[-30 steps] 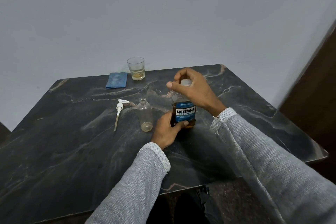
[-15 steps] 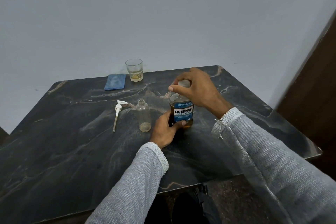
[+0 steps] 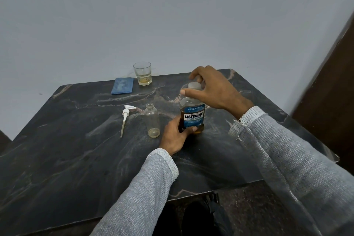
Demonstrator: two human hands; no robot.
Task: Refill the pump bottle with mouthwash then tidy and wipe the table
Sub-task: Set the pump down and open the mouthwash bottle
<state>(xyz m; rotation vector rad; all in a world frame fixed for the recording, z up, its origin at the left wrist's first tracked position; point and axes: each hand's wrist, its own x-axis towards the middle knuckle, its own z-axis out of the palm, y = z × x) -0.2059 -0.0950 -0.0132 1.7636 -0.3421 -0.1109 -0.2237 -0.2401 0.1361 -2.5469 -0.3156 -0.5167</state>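
A mouthwash bottle with a blue label and amber liquid stands upright on the dark marble table. My left hand grips its lower body. My right hand curls over its pale cap from above. Just left of it stands the small clear pump bottle, uncapped and nearly empty. Its white pump head with the dip tube lies flat on the table further left.
At the table's back edge a folded blue cloth lies beside a small glass with a little yellowish liquid. A grey wall rises behind. A dark door or panel stands to the right.
The view has shifted slightly. My right hand has turned a little on the cap, its fingers spread further round it. The left hand keeps its grip on the bottle.
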